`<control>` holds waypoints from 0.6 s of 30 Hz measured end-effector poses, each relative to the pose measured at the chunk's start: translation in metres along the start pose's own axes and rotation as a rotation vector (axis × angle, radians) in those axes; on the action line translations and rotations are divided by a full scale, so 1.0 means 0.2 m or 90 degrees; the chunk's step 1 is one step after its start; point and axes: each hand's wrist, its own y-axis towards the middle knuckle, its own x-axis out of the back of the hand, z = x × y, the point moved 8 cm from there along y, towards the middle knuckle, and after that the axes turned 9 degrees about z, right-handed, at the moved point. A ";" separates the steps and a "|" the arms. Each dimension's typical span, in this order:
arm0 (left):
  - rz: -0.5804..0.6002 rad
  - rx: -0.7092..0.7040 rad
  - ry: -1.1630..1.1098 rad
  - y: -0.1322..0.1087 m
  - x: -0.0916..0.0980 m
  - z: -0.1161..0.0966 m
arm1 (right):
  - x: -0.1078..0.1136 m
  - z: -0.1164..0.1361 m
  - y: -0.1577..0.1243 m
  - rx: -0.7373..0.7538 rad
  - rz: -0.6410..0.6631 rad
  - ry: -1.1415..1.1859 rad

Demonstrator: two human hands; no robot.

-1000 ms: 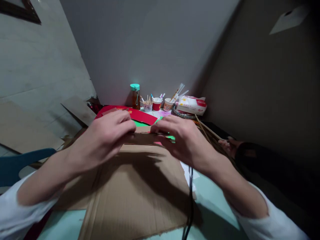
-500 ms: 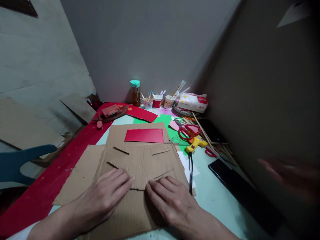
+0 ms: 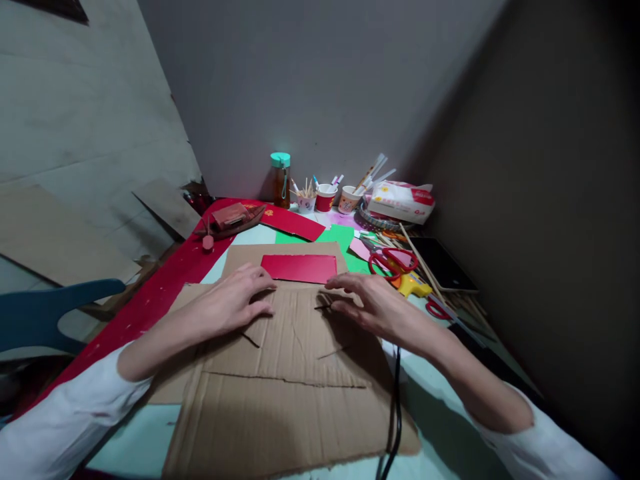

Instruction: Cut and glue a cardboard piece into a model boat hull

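A sheet of brown cardboard [image 3: 300, 427] lies flat in front of me, with a smaller ridged piece [image 3: 290, 347] on it that has short slanted slits. My left hand [image 3: 243, 300] is over the left side of this piece, its thumb and fingers apart and nothing between them. Over the right side, beside a slit, my right hand [image 3: 373, 303] is also open, fingers loosely bent. Both hands are nearest the upper edge of the piece, close to a red paper rectangle [image 3: 299, 268]. Whether the fingertips touch the cardboard, I cannot tell.
To the right lie red-handled scissors [image 3: 393, 263], a yellow glue gun [image 3: 416, 285] with a black cord [image 3: 397, 407], sticks and a dark tablet [image 3: 445, 263]. A bottle [image 3: 281, 183], paper cups [image 3: 326, 198] and a tissue pack [image 3: 400, 202] stand behind. A boat model [image 3: 233, 220] sits left.
Both hands have moved away from the lower edge of the slit cardboard piece to its upper part, and their fingers have spread. A blurred shape at the right is gone.
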 end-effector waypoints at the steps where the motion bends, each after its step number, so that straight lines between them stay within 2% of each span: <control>1: 0.013 -0.001 0.006 -0.04 -0.02 -0.02 | -0.04 0.03 -0.02 0.017 0.010 -0.005; 4: 0.061 -0.008 0.049 -0.19 -0.14 -0.06 | -0.17 0.15 -0.13 0.087 0.028 -0.045; 6: 0.076 -0.013 0.110 -0.27 -0.22 -0.08 | -0.28 0.23 -0.19 0.123 0.032 -0.126; 10: 0.040 -0.046 0.218 -0.31 -0.30 -0.14 | -0.41 0.33 -0.24 0.180 -0.065 -0.341; 14: -0.043 -0.108 0.320 -0.30 -0.26 -0.25 | -0.46 0.37 -0.22 0.231 -0.083 -0.476; 18: -0.130 -0.163 0.340 -0.27 -0.13 -0.32 | -0.35 0.41 -0.17 0.231 -0.094 -0.482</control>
